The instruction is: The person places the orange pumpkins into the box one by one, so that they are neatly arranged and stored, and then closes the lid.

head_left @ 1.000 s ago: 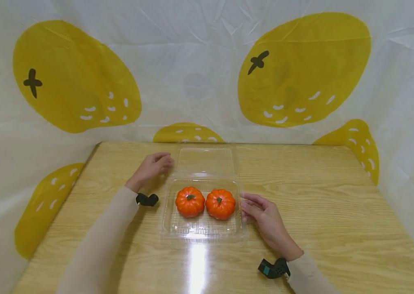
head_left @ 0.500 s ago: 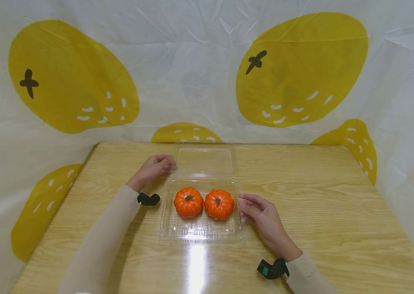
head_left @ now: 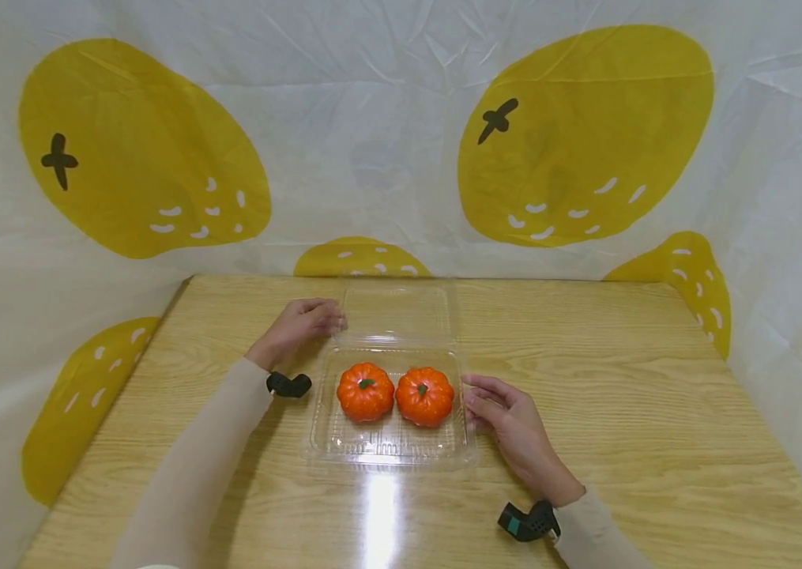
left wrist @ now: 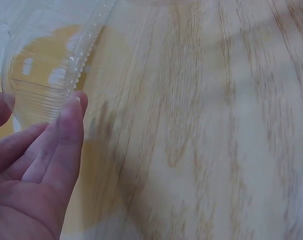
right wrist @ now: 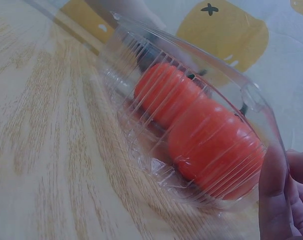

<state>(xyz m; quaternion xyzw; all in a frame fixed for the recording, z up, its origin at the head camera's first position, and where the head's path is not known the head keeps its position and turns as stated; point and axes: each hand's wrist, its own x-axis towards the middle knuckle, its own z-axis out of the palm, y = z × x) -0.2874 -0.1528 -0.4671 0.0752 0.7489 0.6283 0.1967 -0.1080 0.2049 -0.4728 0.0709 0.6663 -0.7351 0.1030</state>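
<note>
A clear plastic clamshell container (head_left: 388, 457) lies opened out on the table, its lid (head_left: 397, 312) folded back toward the far edge. Two small orange pumpkins with green stems sit side by side in the base, the left pumpkin (head_left: 366, 393) close to the right pumpkin (head_left: 425, 397). My left hand (head_left: 301, 324) is at the lid's left edge; in the left wrist view the lid's edge (left wrist: 74, 65) lies between thumb and fingers. At the base's right side, my right hand (head_left: 510, 415) pinches the rim (right wrist: 251, 95) between thumb and fingers.
The wooden table (head_left: 621, 379) extends around the container. Behind and beside it hangs a white curtain (head_left: 365, 118) printed with large yellow fruit. Black wrist cameras sit on both wrists, the left camera (head_left: 289, 386) beside the container's left side.
My left hand has moved slightly right, its fingers reaching the lid's left edge. The right hand keeps its place at the base's rim, and the pumpkins stay put.
</note>
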